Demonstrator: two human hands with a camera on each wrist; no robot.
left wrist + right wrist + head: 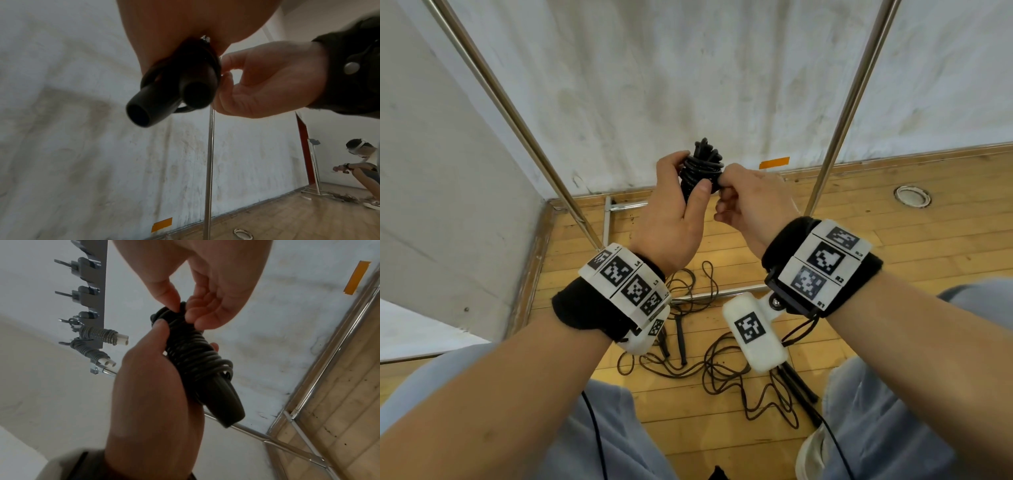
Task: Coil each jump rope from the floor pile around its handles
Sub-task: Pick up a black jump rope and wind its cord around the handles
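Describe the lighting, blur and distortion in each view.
Head view: evenly lit, sharp, poles bowed by the wide lens. Left wrist view: dim, coiled black rope soft and near-silhouetted. Right wrist view: left hand shaded, edges slightly blurred.

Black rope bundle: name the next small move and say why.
Probably tuck the rope's loose end under the last wrap. The black rope is already wound tightly round both handles, the left hand grips the bundle, and the right hand pinches the rope near its top. Unsecured, the coil might loosen. More ropes lie on the floor.
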